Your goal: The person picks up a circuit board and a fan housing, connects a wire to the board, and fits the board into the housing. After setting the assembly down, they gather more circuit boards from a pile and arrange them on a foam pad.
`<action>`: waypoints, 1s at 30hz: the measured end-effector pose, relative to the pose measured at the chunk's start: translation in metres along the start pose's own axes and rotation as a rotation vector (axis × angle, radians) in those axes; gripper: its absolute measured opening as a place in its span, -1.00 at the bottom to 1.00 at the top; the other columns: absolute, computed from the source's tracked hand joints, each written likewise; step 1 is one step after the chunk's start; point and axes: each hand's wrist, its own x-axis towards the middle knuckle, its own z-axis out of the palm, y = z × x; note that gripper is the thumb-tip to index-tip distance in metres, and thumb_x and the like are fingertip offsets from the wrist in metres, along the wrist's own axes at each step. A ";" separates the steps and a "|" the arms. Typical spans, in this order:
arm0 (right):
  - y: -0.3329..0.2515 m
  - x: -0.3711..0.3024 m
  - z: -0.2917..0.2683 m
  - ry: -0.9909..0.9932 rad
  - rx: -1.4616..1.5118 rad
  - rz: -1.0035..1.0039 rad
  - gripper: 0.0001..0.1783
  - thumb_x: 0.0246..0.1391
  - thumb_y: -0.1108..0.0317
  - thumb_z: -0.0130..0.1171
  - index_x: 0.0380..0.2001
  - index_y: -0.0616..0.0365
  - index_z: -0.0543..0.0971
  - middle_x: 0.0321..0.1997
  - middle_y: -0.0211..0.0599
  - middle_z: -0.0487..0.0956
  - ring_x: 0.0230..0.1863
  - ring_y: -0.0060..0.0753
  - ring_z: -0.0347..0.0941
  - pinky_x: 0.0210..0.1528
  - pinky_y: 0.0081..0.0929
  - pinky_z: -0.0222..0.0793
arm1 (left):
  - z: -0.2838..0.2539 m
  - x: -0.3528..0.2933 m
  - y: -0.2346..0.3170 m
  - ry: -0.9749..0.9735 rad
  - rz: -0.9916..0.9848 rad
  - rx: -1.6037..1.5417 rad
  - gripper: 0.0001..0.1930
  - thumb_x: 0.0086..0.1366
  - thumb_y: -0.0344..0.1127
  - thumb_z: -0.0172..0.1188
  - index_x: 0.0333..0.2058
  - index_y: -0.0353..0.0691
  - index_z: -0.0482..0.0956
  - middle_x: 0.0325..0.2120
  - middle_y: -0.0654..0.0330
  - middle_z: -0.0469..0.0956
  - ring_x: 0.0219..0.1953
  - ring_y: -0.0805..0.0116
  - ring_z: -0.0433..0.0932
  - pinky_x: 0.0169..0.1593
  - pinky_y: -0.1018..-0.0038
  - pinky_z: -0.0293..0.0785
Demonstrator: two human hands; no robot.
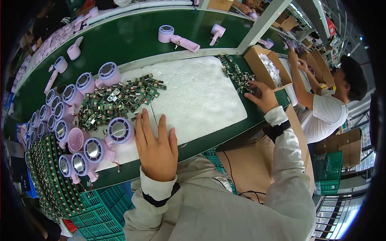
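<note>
My left hand [156, 148] rests palm down with fingers spread, on the near part of the white foam sheet [193, 100]. Just beyond its fingertips lies a large heap of small green circuit boards [116, 100]. Beside that hand stands a lilac fan head [119, 129] with a silver centre. My right hand [263, 97] reaches to a smaller pile of circuit boards [240, 76] at the sheet's right edge. Its fingers are bent, with the thumb apart from the index finger, and nothing shows between them. The fingertips touch or nearly touch the boards.
Several lilac fan heads [72, 95] crowd the left side, near stacked circuit board panels [52, 176]. More lilac parts [165, 33] lie on the green conveyor [132, 38]. A cardboard box [257, 60] with white pieces stands right, near a co-worker [327, 108]. Green crates [100, 209] sit below.
</note>
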 end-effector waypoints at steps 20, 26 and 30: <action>0.007 0.041 0.012 -0.061 -0.509 -0.107 -0.21 0.32 -0.33 0.00 0.42 -0.09 0.27 0.25 0.14 0.41 0.00 0.38 0.56 0.03 0.06 0.53 | -0.001 -0.001 0.000 -0.046 -0.042 0.027 -0.57 0.40 -0.25 0.20 0.18 -0.29 0.56 0.39 -0.28 0.21 0.42 -0.24 0.24 0.37 0.05 0.30; 0.015 0.044 0.015 -0.013 -0.416 -0.214 -0.39 0.36 -0.14 0.08 0.27 0.00 0.38 0.11 0.13 0.45 -0.07 0.36 0.55 -0.02 0.08 0.52 | 0.000 -0.001 0.000 -0.033 -0.067 -0.020 -0.57 0.36 -0.29 0.24 0.17 -0.28 0.55 0.38 -0.27 0.23 0.41 -0.23 0.26 0.37 0.04 0.31; 0.038 0.052 0.011 0.025 -0.336 -0.357 -0.51 0.35 0.04 0.18 0.20 0.05 0.43 0.02 0.09 0.49 -0.17 0.27 0.55 -0.11 0.02 0.52 | 0.005 -0.002 0.000 0.011 -0.074 -0.079 -0.56 0.36 -0.27 0.24 0.16 -0.30 0.55 0.36 -0.28 0.25 0.41 -0.21 0.25 0.39 0.07 0.29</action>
